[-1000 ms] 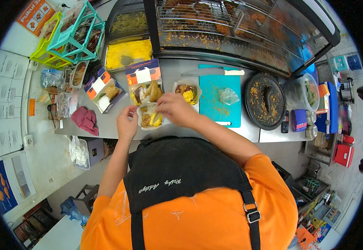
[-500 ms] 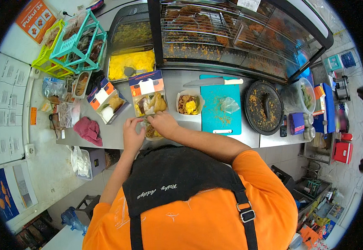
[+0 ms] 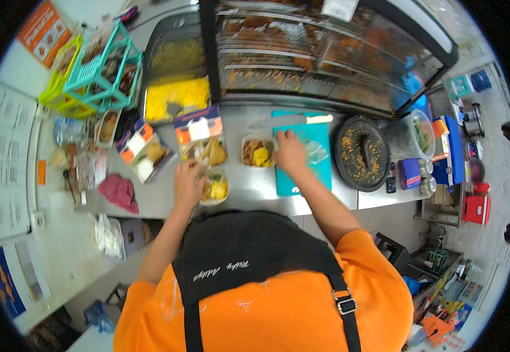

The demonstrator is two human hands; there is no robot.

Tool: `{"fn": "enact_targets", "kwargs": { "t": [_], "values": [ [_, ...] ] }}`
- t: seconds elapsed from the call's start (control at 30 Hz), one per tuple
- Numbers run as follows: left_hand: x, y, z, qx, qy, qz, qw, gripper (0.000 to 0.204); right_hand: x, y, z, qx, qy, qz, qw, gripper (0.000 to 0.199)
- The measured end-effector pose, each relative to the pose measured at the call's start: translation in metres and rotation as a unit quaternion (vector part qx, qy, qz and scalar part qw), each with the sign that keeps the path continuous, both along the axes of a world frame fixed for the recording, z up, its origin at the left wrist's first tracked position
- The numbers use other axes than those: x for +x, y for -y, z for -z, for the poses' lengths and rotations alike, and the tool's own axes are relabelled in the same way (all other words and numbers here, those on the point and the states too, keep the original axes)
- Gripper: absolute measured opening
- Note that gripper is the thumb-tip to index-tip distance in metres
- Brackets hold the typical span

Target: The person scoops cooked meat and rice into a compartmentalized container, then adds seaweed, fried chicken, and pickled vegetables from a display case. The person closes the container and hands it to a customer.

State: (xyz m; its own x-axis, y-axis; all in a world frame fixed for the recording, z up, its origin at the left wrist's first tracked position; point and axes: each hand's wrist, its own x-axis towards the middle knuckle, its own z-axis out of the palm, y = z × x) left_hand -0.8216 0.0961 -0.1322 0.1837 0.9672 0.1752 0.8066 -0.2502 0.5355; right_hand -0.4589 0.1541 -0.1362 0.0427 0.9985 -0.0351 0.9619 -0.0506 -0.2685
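So the right hand (image 3: 290, 150) has swung off the near food box (image 3: 213, 202) since half a second ago and is now up at the right-hand food box (image 3: 245, 141), while the left hand (image 3: 189, 179) stays by the near one. Going outward: the near box sits just below centre, filled, with the left fingers bent and slightly parted at its upper left edge; can't tell if they're pinching the rim. Right fingers look loosely curled at the other box's right side, tips too blurry to say if they've got hold. My guess is the step in hand is handling these filled boxes, and the next move calls for a light grip that won't crush the sides. Past them, the printed box (image 3: 199, 130) with chicken is partly blocked by the left hand, the right arm covers some of the teal board (image 3: 319, 131), and the display cabinet (image 3: 302, 104) is smeared and cut off up top.
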Motion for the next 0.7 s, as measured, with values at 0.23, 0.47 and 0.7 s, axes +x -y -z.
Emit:
{"fn": "enact_targets", "kwargs": {
  "t": [0.23, 0.47, 0.7],
  "values": [
    [0.006, -0.008, -0.005, -0.029, -0.04, -0.025, 0.998, 0.022, -0.013, 0.01, 0.004, 0.02, -0.07, 0.058, 0.996, 0.05],
    [0.004, -0.001, -0.005, -0.008, -0.045, -0.043, 0.998, 0.016, -0.01, 0.028, -0.016, 0.075, -0.178, 0.056, 0.98, 0.045],
    [0.015, 0.0, -0.001, -0.008, -0.107, -0.084, 0.991, 0.019, -0.008, 0.046, -0.027, 0.135, -0.218, 0.008, 0.967, 0.032]
  ]
}}
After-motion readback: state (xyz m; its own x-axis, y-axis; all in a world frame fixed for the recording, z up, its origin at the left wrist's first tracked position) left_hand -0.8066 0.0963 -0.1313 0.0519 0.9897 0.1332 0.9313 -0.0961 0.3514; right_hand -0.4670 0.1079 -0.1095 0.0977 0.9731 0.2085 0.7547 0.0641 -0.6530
